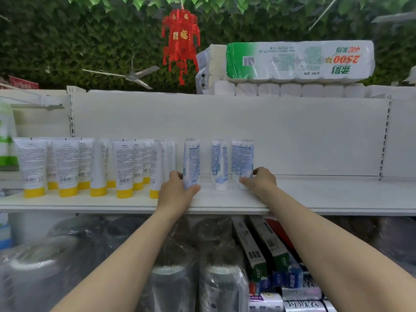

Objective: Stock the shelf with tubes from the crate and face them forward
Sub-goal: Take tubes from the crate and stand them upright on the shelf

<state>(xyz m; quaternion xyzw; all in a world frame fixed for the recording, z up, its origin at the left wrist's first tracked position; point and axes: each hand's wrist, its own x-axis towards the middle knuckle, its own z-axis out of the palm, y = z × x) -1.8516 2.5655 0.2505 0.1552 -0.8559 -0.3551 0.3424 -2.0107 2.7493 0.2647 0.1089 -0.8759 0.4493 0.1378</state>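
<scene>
The white shelf (315, 199) runs across in front of the person at about chest height. Just left of its middle, the left hand (177, 190) grips a blue-and-white tube (191, 163) low on its body, thumb across the front near the cap and fingers curled round the back. The tube stands upright on its white cap, and its fine print and barcode face outward.

At three o'clock from it, apart from both hands, a pair of matching tubes (218, 165) stands cap-down. Further toward three o'clock, the right hand (261, 181) holds the base of a tight cluster of tubes (242, 158), thumb in front and fingers wrapped behind; these too show their printed backs.

At nine o'clock from the left hand, rows of white yellow-capped tubes (67, 167) fill the shelf, barcodes outward.

Toward twelve o'clock, a toilet paper pack (299, 59) lies on top of the unit, with a red lantern (181, 39) hanging at its ten o'clock. At six o'clock, below the shelf, long cartons (254, 251) lie between the forearms.
</scene>
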